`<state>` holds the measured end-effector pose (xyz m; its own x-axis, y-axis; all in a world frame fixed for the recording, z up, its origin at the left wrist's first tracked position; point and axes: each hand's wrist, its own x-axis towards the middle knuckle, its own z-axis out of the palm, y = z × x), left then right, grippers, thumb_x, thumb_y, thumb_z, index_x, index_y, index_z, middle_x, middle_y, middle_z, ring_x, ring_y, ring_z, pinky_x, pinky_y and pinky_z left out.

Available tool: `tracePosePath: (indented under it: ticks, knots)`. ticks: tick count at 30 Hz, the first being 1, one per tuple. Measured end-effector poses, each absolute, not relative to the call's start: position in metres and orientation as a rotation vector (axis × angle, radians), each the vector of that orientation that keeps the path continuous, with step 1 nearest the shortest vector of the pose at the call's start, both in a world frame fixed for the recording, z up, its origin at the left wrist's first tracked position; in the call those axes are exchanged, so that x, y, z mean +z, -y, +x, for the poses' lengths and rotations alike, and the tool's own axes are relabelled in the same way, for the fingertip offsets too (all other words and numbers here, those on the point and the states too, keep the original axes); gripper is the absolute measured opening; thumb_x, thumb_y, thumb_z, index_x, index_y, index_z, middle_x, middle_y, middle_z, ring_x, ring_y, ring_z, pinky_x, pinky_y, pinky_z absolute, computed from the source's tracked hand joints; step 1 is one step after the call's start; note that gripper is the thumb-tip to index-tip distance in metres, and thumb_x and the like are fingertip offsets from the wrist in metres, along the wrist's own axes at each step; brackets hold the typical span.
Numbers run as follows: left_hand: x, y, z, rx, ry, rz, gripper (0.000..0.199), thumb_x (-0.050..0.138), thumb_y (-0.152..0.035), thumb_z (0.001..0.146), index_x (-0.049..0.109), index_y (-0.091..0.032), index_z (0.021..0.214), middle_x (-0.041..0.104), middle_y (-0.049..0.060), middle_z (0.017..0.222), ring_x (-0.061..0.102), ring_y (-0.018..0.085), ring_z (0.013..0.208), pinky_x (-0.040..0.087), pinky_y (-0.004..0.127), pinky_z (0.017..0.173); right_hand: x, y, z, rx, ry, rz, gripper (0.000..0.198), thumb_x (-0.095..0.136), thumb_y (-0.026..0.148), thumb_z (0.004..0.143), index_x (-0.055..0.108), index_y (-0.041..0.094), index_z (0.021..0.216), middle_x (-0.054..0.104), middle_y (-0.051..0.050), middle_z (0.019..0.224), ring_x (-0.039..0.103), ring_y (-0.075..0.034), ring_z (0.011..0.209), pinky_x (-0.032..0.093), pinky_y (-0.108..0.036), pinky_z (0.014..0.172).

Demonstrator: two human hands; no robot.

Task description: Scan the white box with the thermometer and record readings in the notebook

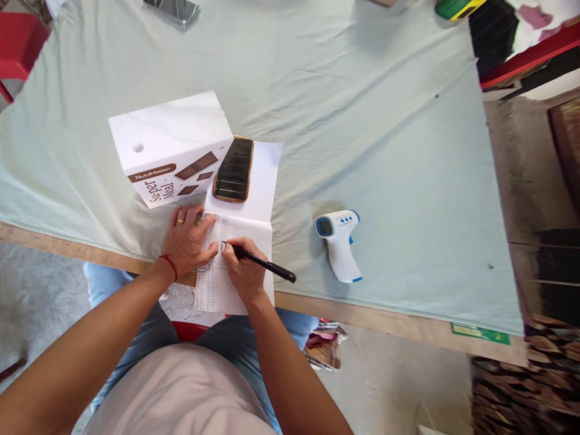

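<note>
A sheet of paper (254, 193) with rows of handwriting lies at the table's near edge. My left hand (188, 238) rests flat on its left side, fingers spread, with a ring and a red wrist thread. My right hand (244, 269) grips a black pen (265, 263), its tip touching the paper. A phone (234, 169) in a brown case lies face up on the paper's far end. A white carton (170, 148) printed "Super Meal" stands just left of the phone, touching the paper.
A white and blue infrared thermometer (339, 241) lies to the right of the paper. A pale green cloth (362, 121) covers the table. A metal object (172, 9) sits at the far edge. Red furniture (18, 42) stands far left, stacked wood (521, 386) at the right.
</note>
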<state>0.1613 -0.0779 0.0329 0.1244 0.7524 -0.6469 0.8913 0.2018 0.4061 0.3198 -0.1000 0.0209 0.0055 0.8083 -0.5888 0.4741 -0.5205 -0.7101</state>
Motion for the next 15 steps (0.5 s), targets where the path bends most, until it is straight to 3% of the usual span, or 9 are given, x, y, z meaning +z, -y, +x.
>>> tracePosePath:
  ticks: [15]
  knots:
    - [0.0316,0.0799,0.1612,-0.196,-1.658,1.6,0.044,0.066,-0.038,0.078,0.06,-0.022,0.119,0.051,0.012,0.127,0.046,0.03,0.123,0.028,0.051,0.115,0.0209,0.1002,0.3206,1.527,1.33,-1.966,0.01,0.053,0.028,0.079,0.059,0.022,0.072,0.06,0.002,0.064,0.055,-0.014,0.058,0.048,-0.028,0.061]
